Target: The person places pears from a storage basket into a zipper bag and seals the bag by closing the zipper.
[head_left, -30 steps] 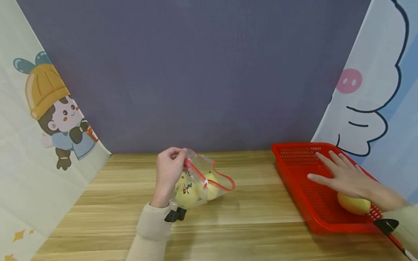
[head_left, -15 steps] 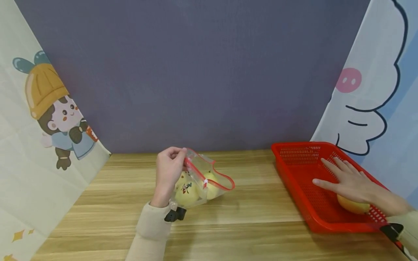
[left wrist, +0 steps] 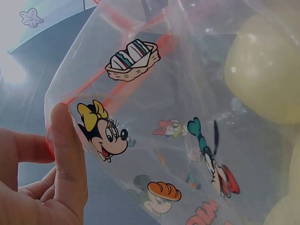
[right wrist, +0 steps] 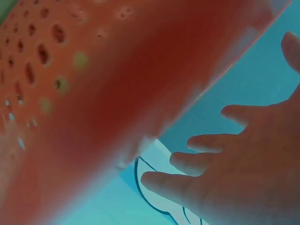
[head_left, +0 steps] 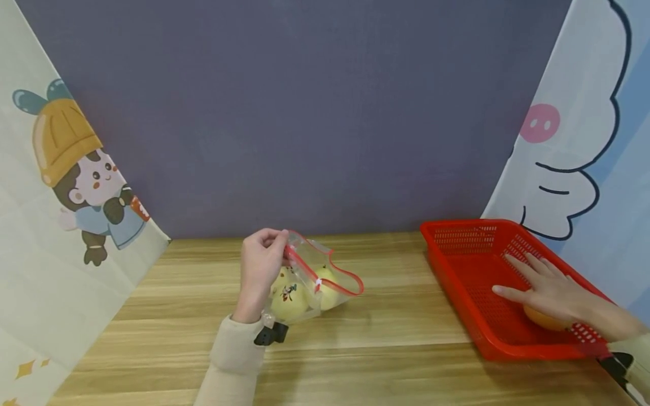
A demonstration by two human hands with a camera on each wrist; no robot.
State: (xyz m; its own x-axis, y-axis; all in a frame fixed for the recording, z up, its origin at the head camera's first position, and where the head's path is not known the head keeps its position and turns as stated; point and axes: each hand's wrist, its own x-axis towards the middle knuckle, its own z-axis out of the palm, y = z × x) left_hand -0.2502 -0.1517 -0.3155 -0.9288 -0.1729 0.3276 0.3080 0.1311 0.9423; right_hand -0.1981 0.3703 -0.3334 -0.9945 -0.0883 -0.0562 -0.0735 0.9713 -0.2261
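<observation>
Where hand (head_left: 550, 290) reaches, basket wall (head_left: 459, 293) between

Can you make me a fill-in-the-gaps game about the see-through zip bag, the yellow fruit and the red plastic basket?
1. The left hand pinches the clear zip bag by its ____ rim.
2. The right hand rests over a yellow fruit inside the red plastic ____.
3. The bag sits on the ____ table.

Missing words: red; basket; wooden
</observation>
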